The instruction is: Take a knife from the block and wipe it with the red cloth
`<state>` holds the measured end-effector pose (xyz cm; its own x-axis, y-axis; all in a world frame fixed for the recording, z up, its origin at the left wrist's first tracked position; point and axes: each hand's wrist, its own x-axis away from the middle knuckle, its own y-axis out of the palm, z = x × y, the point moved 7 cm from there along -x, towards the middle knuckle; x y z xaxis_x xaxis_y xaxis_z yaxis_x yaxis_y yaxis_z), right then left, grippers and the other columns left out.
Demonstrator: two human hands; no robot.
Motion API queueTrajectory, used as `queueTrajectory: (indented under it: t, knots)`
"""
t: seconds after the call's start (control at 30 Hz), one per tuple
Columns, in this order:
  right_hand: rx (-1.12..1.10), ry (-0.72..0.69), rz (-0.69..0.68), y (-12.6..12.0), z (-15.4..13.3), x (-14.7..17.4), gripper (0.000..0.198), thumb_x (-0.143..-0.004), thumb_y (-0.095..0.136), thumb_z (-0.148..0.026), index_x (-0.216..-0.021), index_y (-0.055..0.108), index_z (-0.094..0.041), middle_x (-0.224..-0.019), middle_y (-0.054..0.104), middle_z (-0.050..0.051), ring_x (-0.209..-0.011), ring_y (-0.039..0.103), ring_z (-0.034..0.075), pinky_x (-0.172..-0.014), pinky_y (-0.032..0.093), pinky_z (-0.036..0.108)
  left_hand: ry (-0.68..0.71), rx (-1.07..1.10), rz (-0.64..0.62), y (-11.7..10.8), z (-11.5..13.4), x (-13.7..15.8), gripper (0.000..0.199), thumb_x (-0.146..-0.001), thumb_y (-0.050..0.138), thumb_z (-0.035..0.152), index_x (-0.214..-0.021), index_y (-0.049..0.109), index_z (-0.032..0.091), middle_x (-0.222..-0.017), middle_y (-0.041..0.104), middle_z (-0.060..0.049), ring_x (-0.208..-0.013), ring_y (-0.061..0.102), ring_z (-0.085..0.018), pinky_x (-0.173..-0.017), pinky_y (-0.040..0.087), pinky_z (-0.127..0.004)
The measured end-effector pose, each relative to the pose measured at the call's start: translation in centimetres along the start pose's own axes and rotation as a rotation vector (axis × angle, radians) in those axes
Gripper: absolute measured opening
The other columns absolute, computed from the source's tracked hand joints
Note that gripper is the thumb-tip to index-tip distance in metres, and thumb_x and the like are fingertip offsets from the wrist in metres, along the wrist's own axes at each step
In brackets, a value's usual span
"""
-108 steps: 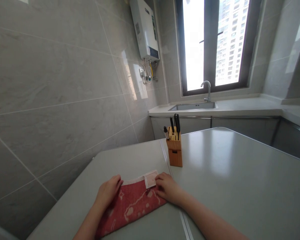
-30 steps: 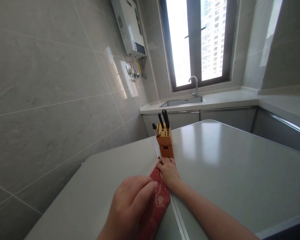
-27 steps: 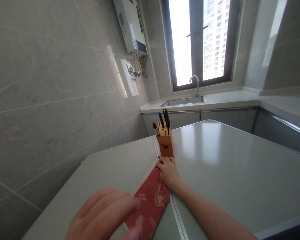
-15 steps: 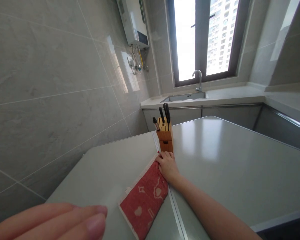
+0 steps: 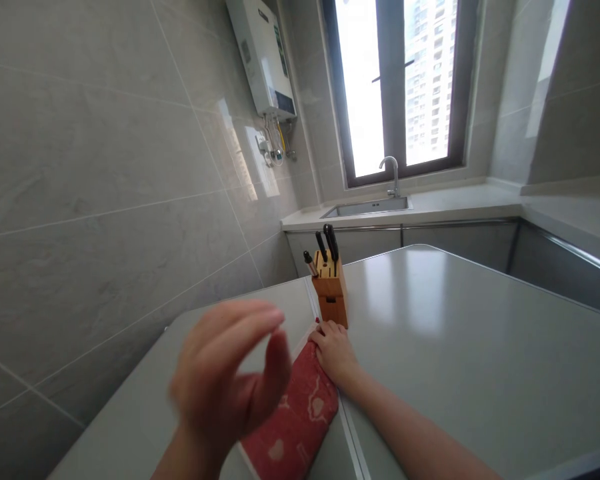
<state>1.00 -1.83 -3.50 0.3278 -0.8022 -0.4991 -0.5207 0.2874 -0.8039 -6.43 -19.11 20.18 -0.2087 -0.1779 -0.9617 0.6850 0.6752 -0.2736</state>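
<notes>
Right hand point(image 5: 335, 350) presses flat on the red towel's point(image 5: 300, 417) far end; left hand point(image 5: 227, 380) hovers above, fingers loosely apart.

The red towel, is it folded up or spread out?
Folded. The towel lies as a narrow strip with its cream edge doubled, right hand pressing its far end.

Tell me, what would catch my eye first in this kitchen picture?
Probably the blurred left hand raised open in the foreground, above the near end of a red patterned towel lying on the grey table. The right hand presses the towel's far end flat, just in front of a wooden knife block. Behind, a bright window glows above the sink.
</notes>
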Motion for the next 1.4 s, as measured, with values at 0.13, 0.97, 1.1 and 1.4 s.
queueTrajectory:
  t: [0.13,0.97,1.1,1.4]
  knots:
    - [-0.01,0.012,-0.022,0.2,-0.1,0.1,0.018,-0.079,0.047,-0.017,-0.084,0.063,-0.021,-0.093,0.056,0.006,-0.092,0.042,0.02,-0.081,0.026,0.032,-0.345,0.014,-0.253,8.3,-7.5,-0.1,0.035,-0.075,0.055,0.023,-0.109,0.047,0.02,-0.086,0.058,-0.002,-0.069,0.057,-0.011,-0.067,0.048,-0.027]
    - [0.014,-0.012,-0.081,1.1,0.1,-0.1,0.02,-0.08,0.046,-0.019,-0.09,0.063,-0.02,-0.1,0.056,0.008,-0.095,0.045,0.021,-0.085,0.029,0.034,-0.486,0.244,-0.197,14.4,-14.0,-2.9,0.016,-0.081,0.051,0.033,-0.084,0.055,0.017,-0.062,0.049,0.003,-0.054,0.042,-0.008,-0.051,0.033,-0.019]
    - [0.018,0.0,-0.091,1.3,0.3,-0.1,0.022,-0.082,0.043,-0.019,-0.091,0.063,-0.021,-0.099,0.057,0.008,-0.095,0.046,0.019,-0.084,0.03,0.032,-0.455,0.41,-0.028,10.3,-12.5,-4.2,0.018,-0.081,0.052,0.034,-0.087,0.054,0.018,-0.064,0.046,0.003,-0.051,0.041,-0.006,-0.049,0.033,-0.018]
    - [-0.052,0.008,-0.121,2.5,0.3,0.0,0.023,-0.08,0.043,-0.016,-0.094,0.061,-0.022,-0.101,0.057,0.006,-0.093,0.051,0.017,-0.08,0.035,0.028,-0.64,0.599,0.509,0.7,-15.5,5.4,0.022,-0.078,0.057,0.036,-0.088,0.048,0.018,-0.05,0.042,0.009,-0.042,0.041,-0.006,-0.042,0.037,-0.017]
